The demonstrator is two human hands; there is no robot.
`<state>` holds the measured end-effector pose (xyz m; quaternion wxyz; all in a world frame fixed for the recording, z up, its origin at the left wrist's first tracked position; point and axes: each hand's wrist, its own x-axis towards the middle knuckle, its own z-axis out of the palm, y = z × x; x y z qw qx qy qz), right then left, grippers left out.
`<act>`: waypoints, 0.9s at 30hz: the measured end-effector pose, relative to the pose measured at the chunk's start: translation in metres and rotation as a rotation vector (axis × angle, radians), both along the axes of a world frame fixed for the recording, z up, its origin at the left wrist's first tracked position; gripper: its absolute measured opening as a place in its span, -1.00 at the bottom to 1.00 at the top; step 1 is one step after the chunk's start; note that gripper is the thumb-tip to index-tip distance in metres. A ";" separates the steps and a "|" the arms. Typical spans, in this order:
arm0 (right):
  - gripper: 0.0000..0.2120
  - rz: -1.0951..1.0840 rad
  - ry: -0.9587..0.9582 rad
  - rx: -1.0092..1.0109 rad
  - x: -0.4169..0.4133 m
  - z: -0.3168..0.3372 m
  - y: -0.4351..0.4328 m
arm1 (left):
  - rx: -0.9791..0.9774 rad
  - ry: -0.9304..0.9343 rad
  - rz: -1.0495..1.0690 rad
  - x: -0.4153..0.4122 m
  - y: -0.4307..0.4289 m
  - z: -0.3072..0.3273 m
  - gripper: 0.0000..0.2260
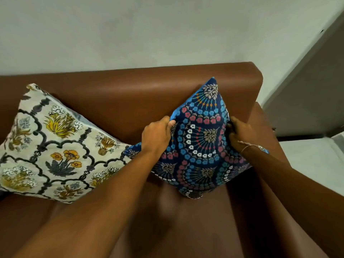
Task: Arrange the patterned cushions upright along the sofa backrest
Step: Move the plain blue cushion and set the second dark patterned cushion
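Brown leather sofa (130, 94) against a plain pale wall (130, 30).

I see both hands on the blue cushion (200, 142), which stands on one corner on the sofa (130, 101) seat, top corner leaning against the backrest near the sofa's right end. Left hand (157, 135) pinches the cushion's left edge, thumb on the front face; right hand (240, 134) clamps the right edge, a thin string around its wrist. The cream floral cushion (55, 146) lies tilted left of the blue one, their near corners touching, its upper corner propped on the backrest. Pale wall (149, 30) behind the sofa.
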<state>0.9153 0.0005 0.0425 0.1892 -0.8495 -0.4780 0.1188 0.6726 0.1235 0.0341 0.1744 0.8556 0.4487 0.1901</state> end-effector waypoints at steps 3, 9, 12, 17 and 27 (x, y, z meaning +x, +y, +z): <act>-0.75 -0.027 -0.029 -0.018 -0.001 -0.014 0.012 | 0.003 0.047 0.040 0.007 0.006 -0.009 -0.68; -0.74 -0.028 -0.055 -0.014 0.000 -0.021 0.013 | -0.008 0.102 0.098 0.007 0.005 -0.008 -0.61; -0.82 -0.072 -0.024 0.046 -0.001 -0.014 0.005 | -0.005 0.066 0.082 -0.005 0.002 0.000 -0.60; -0.72 -0.217 -0.046 0.416 -0.024 0.024 -0.007 | 0.037 -0.014 0.065 -0.046 0.009 0.025 -0.65; -0.54 0.137 0.012 0.518 -0.242 0.077 0.099 | 0.286 0.029 0.214 -0.282 0.077 0.091 -0.46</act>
